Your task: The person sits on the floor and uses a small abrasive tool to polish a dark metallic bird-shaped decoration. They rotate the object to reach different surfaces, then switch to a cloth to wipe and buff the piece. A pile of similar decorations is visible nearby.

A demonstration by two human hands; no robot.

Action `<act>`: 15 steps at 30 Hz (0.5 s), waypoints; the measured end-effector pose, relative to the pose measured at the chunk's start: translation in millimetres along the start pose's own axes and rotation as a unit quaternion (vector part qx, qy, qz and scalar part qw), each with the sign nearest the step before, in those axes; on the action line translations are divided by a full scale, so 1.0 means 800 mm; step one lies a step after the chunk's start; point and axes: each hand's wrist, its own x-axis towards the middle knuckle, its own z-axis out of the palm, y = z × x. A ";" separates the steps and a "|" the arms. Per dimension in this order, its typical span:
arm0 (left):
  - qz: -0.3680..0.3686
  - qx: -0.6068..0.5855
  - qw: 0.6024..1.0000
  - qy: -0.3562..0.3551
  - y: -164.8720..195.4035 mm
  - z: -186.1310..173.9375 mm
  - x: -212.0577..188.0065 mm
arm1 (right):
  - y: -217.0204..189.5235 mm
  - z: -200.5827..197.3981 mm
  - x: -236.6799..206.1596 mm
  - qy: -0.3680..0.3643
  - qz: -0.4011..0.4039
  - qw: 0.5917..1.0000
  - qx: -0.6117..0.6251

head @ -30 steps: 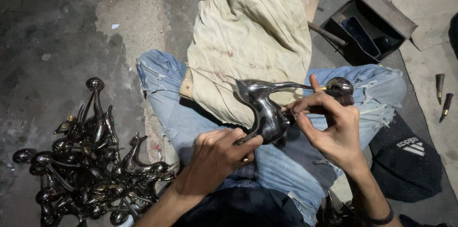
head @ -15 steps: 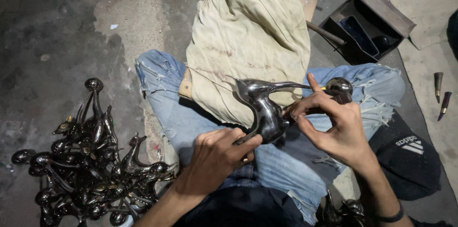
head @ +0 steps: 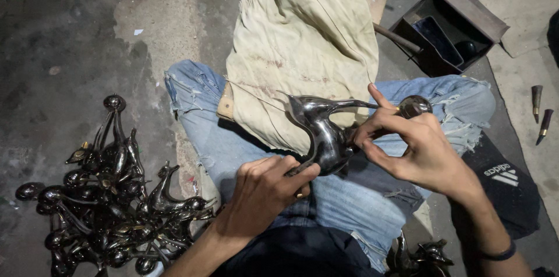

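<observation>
Polished metal bird figure (head: pixel 326 131) gripped by left hand (head: pixel 262 192) and right hand (head: pixel 416 146).

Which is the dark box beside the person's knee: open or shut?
Open. The dark box has no lid over it, so its inside shows from above, with a dark tray and a round dark object in it.

A dark polished metal bird figure (head: pixel 326 131) sits over jeans-clad legs, gripped low by the left hand (head: pixel 265 192) and at its side by the right hand (head: pixel 410 146). Behind lies a crumpled beige cloth (head: pixel 303 38) (partly draped on the knee). A heap of similar dark metal figures (head: pixel 110 195) covers the floor at left.
</observation>
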 end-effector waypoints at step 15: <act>0.006 -0.015 1.000 -0.027 0.002 0.010 0.006 | -0.016 -0.035 0.034 -0.246 0.106 0.961 -0.065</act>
